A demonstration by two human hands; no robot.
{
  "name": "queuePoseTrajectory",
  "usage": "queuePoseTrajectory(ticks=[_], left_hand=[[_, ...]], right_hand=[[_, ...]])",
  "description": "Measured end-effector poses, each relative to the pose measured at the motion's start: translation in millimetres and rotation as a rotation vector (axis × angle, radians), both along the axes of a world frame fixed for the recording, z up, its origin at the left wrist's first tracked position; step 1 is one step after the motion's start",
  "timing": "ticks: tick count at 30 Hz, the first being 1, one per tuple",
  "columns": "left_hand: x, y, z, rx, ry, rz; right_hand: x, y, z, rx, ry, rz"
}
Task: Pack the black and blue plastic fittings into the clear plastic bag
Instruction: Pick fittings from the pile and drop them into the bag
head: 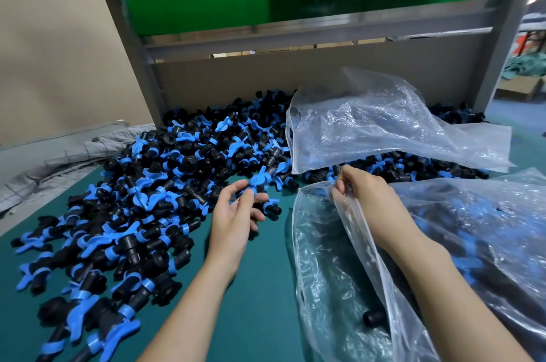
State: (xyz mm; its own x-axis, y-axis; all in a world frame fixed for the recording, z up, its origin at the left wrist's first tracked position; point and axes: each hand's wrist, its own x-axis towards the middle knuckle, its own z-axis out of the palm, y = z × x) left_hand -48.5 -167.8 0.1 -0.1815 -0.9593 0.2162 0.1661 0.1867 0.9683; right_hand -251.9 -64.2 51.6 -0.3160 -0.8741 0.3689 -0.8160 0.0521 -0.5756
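A big heap of black and blue plastic fittings (153,184) covers the green table from the left front to the back wall. My left hand (236,213) grips one fitting (260,184) at the heap's right edge, fingers curled round it. My right hand (363,196) pinches the rim of a clear plastic bag (328,273) and holds its mouth up. At least one black fitting (373,318) lies inside that bag near the front.
A second clear bag (369,125) lies crumpled on the heap behind my right hand. A filled bag (487,228) lies at the right. A grey cloth (59,154) sits at the left. A cardboard wall (266,77) and metal frame close the back.
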Motion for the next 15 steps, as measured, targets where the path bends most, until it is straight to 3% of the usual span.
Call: queuePoseTrajectory(ticks=[5, 15], left_hand=[[0.1, -1.2, -0.2, 0.021, -0.049, 0.137], [0.6, 7.8, 8.9, 0.026, -0.012, 0.121]], right_hand=[[-1.1, 0.8, -0.4, -0.006, -0.006, 0.007], [-2.0, 0.0, -0.4, -0.001, -0.002, 0.006]])
